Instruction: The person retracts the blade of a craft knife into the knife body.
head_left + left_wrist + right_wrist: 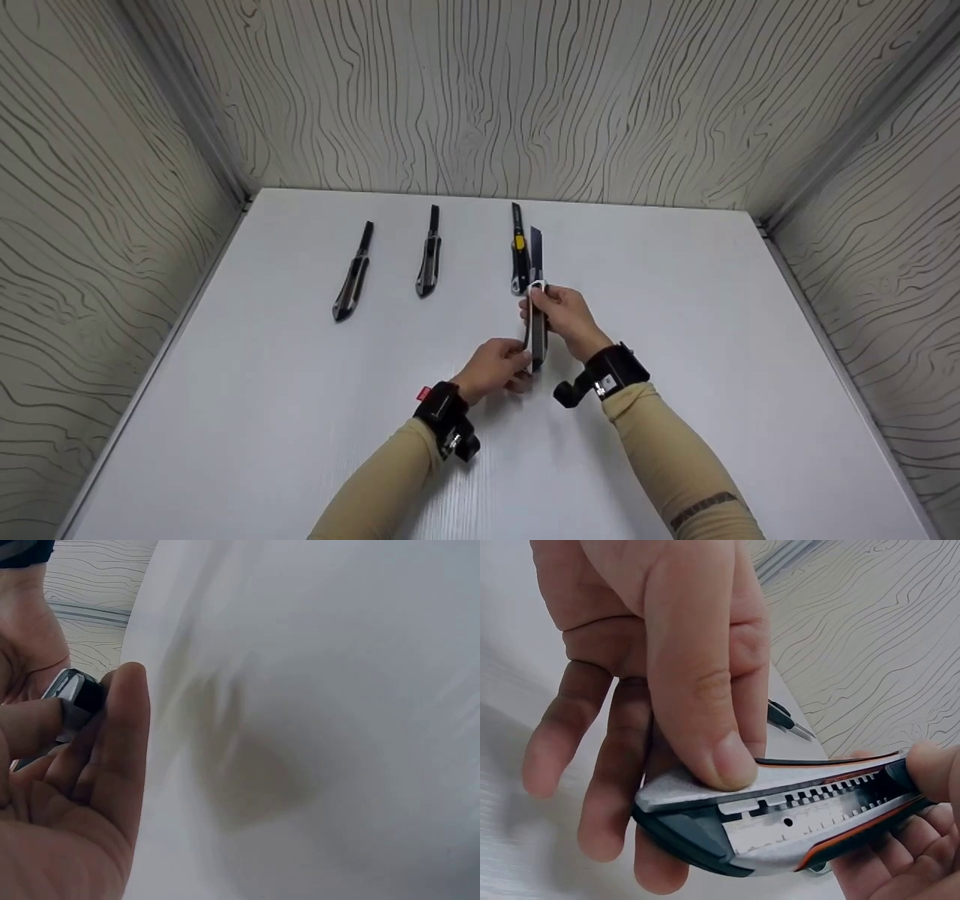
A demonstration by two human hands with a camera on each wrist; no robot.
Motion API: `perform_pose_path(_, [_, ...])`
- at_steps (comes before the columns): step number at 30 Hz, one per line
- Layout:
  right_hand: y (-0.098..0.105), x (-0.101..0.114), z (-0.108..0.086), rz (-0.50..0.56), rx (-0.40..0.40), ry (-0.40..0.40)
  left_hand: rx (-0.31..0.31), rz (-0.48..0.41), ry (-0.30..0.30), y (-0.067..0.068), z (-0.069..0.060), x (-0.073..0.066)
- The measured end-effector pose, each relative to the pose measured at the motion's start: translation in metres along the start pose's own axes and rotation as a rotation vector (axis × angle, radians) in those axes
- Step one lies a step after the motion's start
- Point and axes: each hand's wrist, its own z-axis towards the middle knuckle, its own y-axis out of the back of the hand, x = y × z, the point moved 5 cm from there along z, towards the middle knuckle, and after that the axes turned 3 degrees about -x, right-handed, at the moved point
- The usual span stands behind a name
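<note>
A utility knife [538, 337] with a grey and black handle and orange trim is held upright in the head view, its long dark blade [536, 251] pointing to the far side. My right hand [574, 319] grips the front of the handle; in the right wrist view its thumb [934, 769] lies at the dark slider. The handle's butt end is pinched between thumb and finger of my left hand [491, 369]. The right wrist view shows the toothed slot [832, 795] along the handle. Part of the butt [71, 690] pokes out between fingers in the left wrist view.
Just behind the held knife lies a black utility knife [520, 262] with a yellow slider. Two more knives, a middle one [429, 266] and a left one [351, 289], lie apart on the white table [300, 420]. Wood-patterned walls [465, 97] surround it.
</note>
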Motion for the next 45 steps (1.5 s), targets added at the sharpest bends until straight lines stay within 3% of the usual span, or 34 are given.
perform_pose_path(11, [-0.0018,-0.0008,0.0000,0.022,-0.002,-0.002,0.017,-0.111,0.021,-0.0015,0.0056,0.0018])
perform_pose_path(22, [-0.0024,0.0008,-0.0006,0.059,0.013,0.005,-0.010,-0.097,-0.011,-0.0010,0.0045,-0.0002])
perform_pose_path(45, [-0.0041,0.0013,-0.0021,0.007,0.037,0.007,-0.040,-0.072,0.011,-0.0003,0.0037,0.0003])
